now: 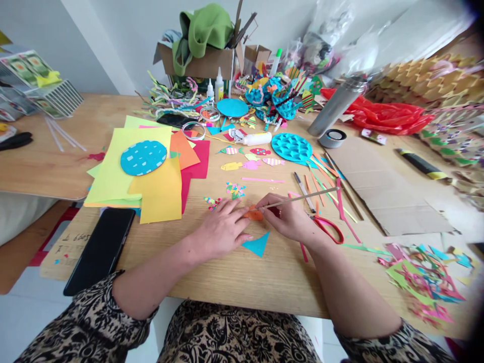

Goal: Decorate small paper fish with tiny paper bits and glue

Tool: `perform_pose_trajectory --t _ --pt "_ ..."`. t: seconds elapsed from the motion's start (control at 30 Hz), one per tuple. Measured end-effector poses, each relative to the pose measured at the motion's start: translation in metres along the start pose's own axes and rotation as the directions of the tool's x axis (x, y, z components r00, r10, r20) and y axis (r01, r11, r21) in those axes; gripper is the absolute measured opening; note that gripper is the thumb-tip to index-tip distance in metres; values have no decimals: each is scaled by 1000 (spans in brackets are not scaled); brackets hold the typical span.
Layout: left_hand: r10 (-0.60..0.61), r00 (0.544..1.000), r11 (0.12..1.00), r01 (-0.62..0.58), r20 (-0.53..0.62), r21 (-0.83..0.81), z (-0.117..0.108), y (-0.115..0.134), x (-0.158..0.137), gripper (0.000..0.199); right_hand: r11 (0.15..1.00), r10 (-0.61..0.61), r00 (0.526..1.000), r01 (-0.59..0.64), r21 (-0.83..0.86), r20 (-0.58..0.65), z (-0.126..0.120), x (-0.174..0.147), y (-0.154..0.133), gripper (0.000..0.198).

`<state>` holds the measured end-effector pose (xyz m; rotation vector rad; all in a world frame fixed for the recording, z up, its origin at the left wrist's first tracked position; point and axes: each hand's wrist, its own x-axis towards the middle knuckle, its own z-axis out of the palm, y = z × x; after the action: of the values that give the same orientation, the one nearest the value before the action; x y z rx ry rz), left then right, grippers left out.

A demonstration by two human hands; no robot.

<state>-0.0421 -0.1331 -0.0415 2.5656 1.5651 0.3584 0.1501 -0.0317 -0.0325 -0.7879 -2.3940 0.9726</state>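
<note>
My right hand [289, 217] pinches a thin wooden stick [302, 198], its tip at an orange paper fish [254, 214] on the table. The fish is partly covered by fingers. My left hand [226, 228] lies flat with fingers spread, its fingertips on the fish's left end. Below the fish is a blue paper triangle [257, 245]. Small piles of coloured paper bits [235, 190] lie just above my left hand. Beyond them sit several cut paper fish, among them a yellow fish [231, 166]. Red-handled scissors [328, 229] and a pen [304, 191] rest beside my right hand.
Left are coloured paper sheets [161, 201], a spotted blue oval [143, 158] and a black phone [101, 251]. Right are cardboard [393, 191], paper strips [342, 201] and scraps [423, 282]. Farther back stand a steel flask [336, 106], glue bottles [219, 85] and a box [206, 65]. Another person's arm [30, 237] shows at left.
</note>
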Motion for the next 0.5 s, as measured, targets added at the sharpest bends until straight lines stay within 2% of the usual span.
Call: perform_pose_trajectory --t 0.5 --pt "-4 1000 1000 4 3 4 -2 1 1 37 997 -66 998 66 -39 -7 0 0 -1 14"
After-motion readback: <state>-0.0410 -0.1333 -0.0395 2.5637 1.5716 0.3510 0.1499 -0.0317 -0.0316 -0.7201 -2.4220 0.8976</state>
